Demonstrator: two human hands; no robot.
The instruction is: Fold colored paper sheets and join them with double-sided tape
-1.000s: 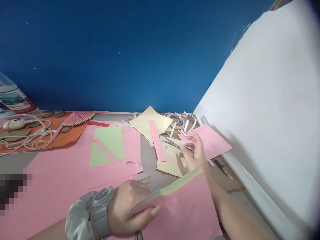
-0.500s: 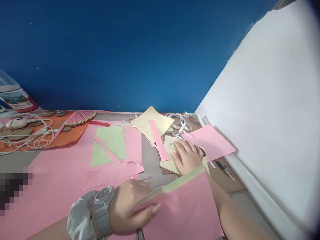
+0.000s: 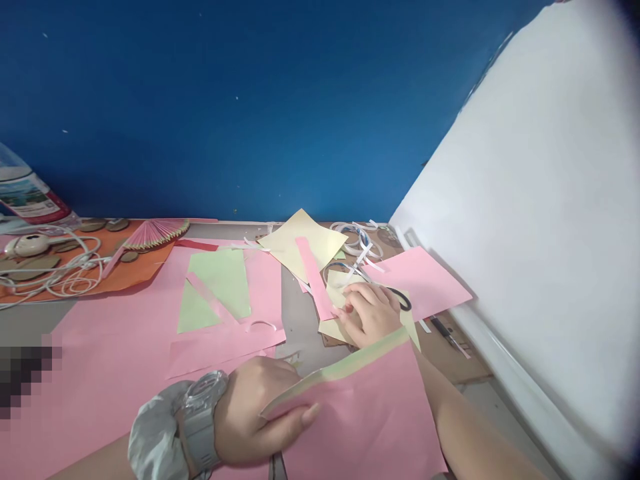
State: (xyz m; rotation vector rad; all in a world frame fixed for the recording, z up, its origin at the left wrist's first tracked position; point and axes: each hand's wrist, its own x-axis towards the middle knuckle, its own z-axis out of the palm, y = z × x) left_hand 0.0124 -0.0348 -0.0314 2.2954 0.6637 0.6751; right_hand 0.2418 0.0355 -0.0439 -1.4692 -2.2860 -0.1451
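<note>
My left hand (image 3: 265, 413) wears a grey watch and a scrunchie at the wrist. Its thumb and fingers are closed on the left corner of a pink paper sheet (image 3: 365, 413) with a pale green band along its upper edge. Over a pale yellow paper (image 3: 333, 328), my right hand (image 3: 373, 312) has its fingers curled; whatever lies under them is hidden. A black loop (image 3: 403, 300), like a scissors handle, sticks out beside this hand. Close to its thumb ends a pink paper strip (image 3: 314, 280), which runs up onto a yellow paper square (image 3: 285, 237).
White paper strips (image 3: 367, 250) lie tangled behind my right hand. Right of it are a pink sheet (image 3: 425, 283) and a pen-like tool (image 3: 445, 331). Leftward are a green sheet (image 3: 205, 300), a folded pink fan (image 3: 155, 233), white cables (image 3: 85, 267) and a bottle (image 3: 35, 197).
The fingers of my right hand, spread flat before, are now curled, and more of the black loop shows. My left hand still holds the pink sheet. The view has shifted slightly.
</note>
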